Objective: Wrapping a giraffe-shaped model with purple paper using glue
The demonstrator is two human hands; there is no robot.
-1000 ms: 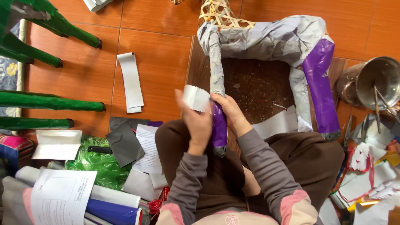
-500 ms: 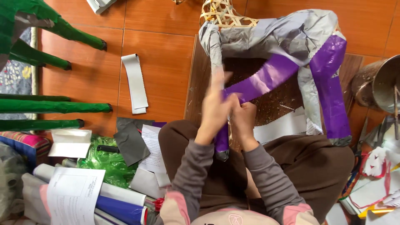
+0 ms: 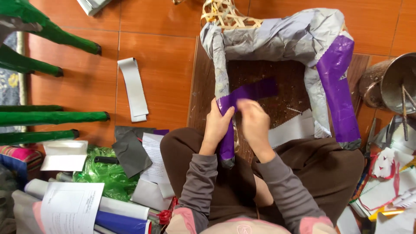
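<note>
Purple paper strip [image 3: 249,92] runs from the near-left leg of the paper-wrapped frame [image 3: 277,37] up and to the right, its long axis slanting across the dark wooden board [image 3: 264,71] under the frame. Its lower end meets the left hand [image 3: 215,125], whose fingers are curled around the leg with the thumb pressing the strip down at the bend; the free end lies beyond and to the right of both hands. The right hand [image 3: 255,125] sits just beside the left, touching the strip's lower edge, but it is blurred and I cannot tell whether its fingers pinch the paper or only rest on it. The left hand is the nearer to the wrapped part, which continues downward in purple toward the lap. The far-right leg of the frame is already purple [image 3: 338,86], the top rail grey, with woven cane [image 3: 223,13] showing at the far-left corner. On the tiled floor to the left lie a white paper strip [image 3: 133,89], green painted sticks [image 3: 52,117], a green plastic bag [image 3: 102,173] and rolled papers; a metal pot [image 3: 396,84] with tools stands to the right, clear of the hands.
</note>
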